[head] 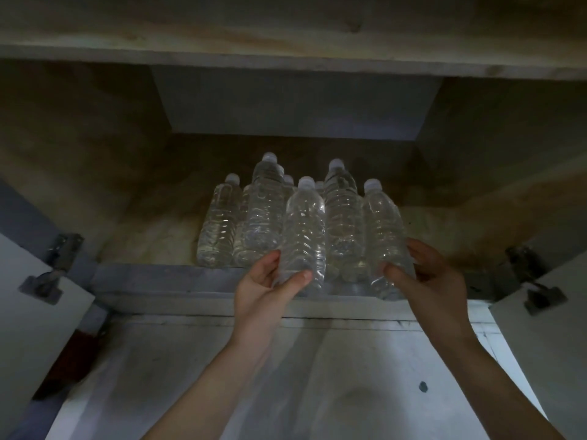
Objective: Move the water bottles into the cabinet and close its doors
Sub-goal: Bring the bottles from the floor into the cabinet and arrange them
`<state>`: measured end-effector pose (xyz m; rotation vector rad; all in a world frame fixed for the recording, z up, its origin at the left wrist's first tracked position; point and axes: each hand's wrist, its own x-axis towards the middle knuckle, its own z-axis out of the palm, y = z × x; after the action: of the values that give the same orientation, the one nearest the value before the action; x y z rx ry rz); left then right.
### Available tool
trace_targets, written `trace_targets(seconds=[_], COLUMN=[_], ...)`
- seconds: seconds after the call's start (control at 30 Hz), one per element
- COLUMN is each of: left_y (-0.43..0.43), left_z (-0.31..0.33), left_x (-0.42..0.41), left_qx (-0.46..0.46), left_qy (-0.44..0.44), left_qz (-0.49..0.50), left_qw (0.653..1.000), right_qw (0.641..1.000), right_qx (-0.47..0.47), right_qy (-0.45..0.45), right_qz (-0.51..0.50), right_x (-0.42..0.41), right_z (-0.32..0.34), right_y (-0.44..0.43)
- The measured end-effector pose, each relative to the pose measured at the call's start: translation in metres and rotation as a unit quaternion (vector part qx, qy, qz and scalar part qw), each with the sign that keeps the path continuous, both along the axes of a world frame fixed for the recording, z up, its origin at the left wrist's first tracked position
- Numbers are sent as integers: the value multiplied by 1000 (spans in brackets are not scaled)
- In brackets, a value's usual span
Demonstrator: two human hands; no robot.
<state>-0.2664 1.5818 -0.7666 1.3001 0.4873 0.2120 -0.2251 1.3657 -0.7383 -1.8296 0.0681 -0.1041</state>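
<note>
Head camera, looking up into an open cabinet (127, 192) where clear plastic water bottles stand in a tight cluster on the wooden shelf. Each hand holds one bottle at the front of the group: the left hand (266, 287) is wrapped around the lower body of the left bottle (305, 230), thumb across its front, and the right hand (435, 281) is closed around the base of the right bottle (386, 236), fingers curled behind it. Both bottles are upright, capped in white, and sit at or just over the shelf's front lip (178, 281) — whether their bases rest fully on the shelf cannot be told. Behind and between them stand the other bottles (266, 211), touching one another. The bottles look full, so they are likely fairly heavy for their size; the thin ribbed walls would give under a hard squeeze, and the smooth plastic may be slippery. The lower ribbed section, where the hands are now, seems the surest place to hold. Room is open to the right of the cluster and deeper toward the back panel; the shelf above leaves headroom over the caps. Both doors hang open — the left door (35, 312) and right door (552, 344) at the frame's edges, metal hinges (57, 258) exposed — and will need clear swing space to close.
</note>
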Motion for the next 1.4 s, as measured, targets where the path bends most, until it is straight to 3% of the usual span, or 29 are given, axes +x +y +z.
trace_targets(seconds=[0.47, 1.0, 1.4], left_y=[-11, -11, -15], left_z=[-12, -12, -18], left_x=[3, 29, 24], left_qx=[-1, -121, 21], left_qy=[12, 25, -69], left_qz=[49, 85, 122], left_qw=[999, 989, 990], right_qw=[999, 998, 994], right_qx=[-14, -15, 30], right_qy=[-31, -60, -91], right_qz=[-25, -27, -46], right_x=[8, 18, 10], right_z=[-20, -22, -30], right_y=[2, 9, 11])
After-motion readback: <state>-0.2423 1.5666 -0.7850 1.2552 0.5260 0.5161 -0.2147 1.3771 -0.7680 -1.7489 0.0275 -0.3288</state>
